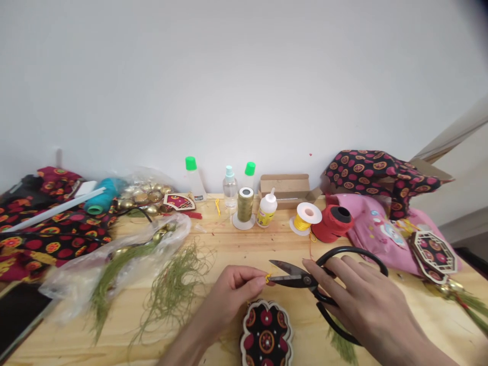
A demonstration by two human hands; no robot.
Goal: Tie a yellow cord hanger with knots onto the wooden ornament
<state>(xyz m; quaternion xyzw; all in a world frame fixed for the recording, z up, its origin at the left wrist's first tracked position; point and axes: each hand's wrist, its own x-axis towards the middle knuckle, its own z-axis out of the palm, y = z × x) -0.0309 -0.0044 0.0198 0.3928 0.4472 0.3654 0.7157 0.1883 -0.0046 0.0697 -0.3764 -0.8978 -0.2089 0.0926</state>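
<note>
Between the thumb and fingers of my left hand (240, 287) a short yellow cord (268, 278) is pinched. My right hand (362, 295) is wrapped round the black handles of a pair of scissors (305, 279). The blades are parted and point left, with the lower one touching or very close to the yellow cord. Just below lies a scalloped wooden-edged ornament (267, 338) covered in black fabric with red patterns. A green tassel (343, 345) shows partly under my right hand.
Loose green threads (173, 284) and a plastic bag (125, 269) lie left. Along the wall stand a green thread cone (246, 206), a glue bottle (267, 209), a yellow cord spool (305, 218) and a red thread cone (331, 226). An octagonal ornament (433, 254) rests on pink cloth (371, 234) at right.
</note>
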